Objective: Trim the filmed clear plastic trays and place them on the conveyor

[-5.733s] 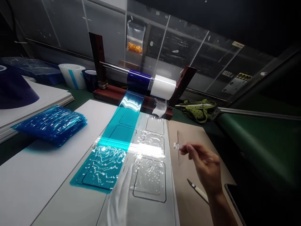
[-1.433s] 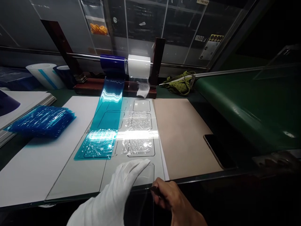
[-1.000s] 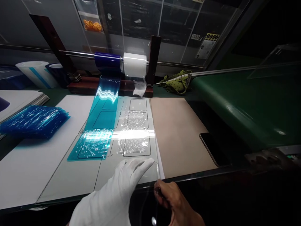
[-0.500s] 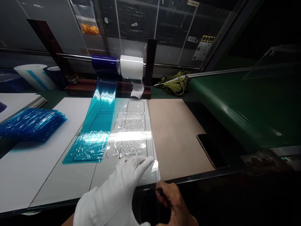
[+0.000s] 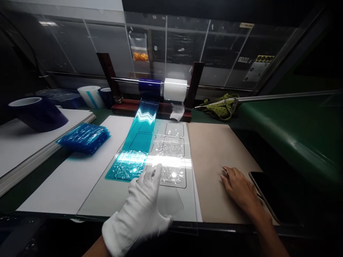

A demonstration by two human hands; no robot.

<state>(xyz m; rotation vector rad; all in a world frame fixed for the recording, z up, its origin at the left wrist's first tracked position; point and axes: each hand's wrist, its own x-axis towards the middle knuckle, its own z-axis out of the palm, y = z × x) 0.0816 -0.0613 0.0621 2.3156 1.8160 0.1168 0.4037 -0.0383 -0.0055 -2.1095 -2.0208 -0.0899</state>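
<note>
Left hand [image 5: 142, 210]: white-gloved, palm down, fingers [image 5: 155, 175] spread and extended forward, near the bench's front edge. Right hand [image 5: 239, 189]: bare, palm down, fingers loosely curled, lying flat toward the bench's front right corner, forearm trailing back.

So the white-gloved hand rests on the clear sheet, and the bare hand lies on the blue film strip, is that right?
Not quite. The head view shows the bare right hand lying on the tan board, well apart from the blue film strip. The white-gloved left hand does rest on the clear sheet.
</note>
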